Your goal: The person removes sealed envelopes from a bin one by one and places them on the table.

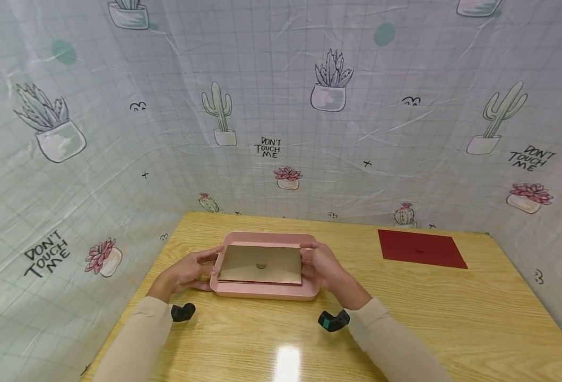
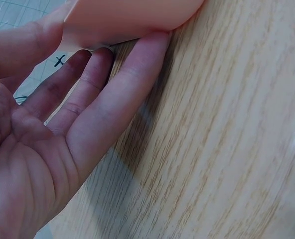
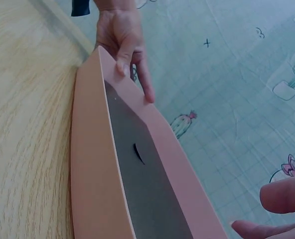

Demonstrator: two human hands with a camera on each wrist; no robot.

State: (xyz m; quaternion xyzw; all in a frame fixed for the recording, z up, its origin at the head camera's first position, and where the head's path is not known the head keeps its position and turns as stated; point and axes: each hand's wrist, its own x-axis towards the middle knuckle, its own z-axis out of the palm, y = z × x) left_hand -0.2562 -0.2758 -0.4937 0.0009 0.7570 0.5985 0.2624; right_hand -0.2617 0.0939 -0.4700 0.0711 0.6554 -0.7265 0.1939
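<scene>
A shallow pink tray (image 1: 261,292) sits on the wooden table, with a flat gold envelope (image 1: 242,265) inside it. This envelope has a half-round dark mark, and a thin red edge shows beneath it. My left hand (image 1: 188,271) grips the tray's left end. In the left wrist view its thumb is at the rim, and the fingers (image 2: 142,59) reach under the tray's bottom edge. At the opposite end my right hand (image 1: 322,265) holds the right wall, its fingers at the rim and partly inside. Only some of its fingers (image 3: 282,196) appear in the right wrist view.
To the right on the table (image 1: 357,339) lies a dark red envelope (image 1: 421,248) with a small curved slit. Behind and at both sides hangs a pale curtain (image 1: 271,63) printed with cacti. Black devices (image 1: 334,321) are worn at both wrists.
</scene>
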